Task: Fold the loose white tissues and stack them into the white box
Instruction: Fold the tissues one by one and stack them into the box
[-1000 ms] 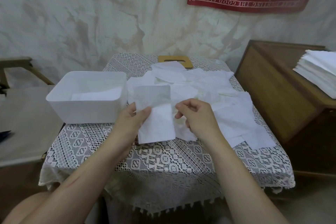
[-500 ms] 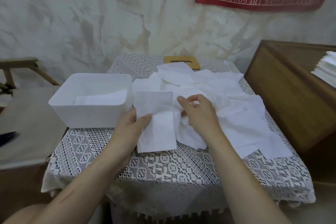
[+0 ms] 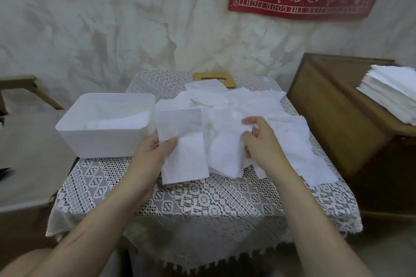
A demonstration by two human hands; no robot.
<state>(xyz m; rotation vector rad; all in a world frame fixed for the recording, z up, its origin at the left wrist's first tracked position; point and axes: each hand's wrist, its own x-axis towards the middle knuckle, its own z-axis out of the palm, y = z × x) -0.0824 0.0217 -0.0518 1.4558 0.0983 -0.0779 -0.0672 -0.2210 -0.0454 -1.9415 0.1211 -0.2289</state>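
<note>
A person's left hand (image 3: pixel 153 155) pinches a folded white paper tissue (image 3: pixel 183 153), a soft, faintly embossed rectangle, with the thumb on top. The tissue is at three o'clock of the white plastic box (image 3: pixel 103 141), which sits at the table's nine o'clock. The right hand (image 3: pixel 263 144) curls its fingers round the edge of a crumpled loose sheet (image 3: pixel 225 150) at centre. The job looks barely begun: only a thin layer of folded tissues (image 3: pixel 119 121) lies in the rounded, matte box. A limp, overlapping heap of unfolded white tissues (image 3: pixel 258 105) spreads from twelve to four o'clock across the openwork lace tablecloth (image 3: pixel 202 204).
</note>
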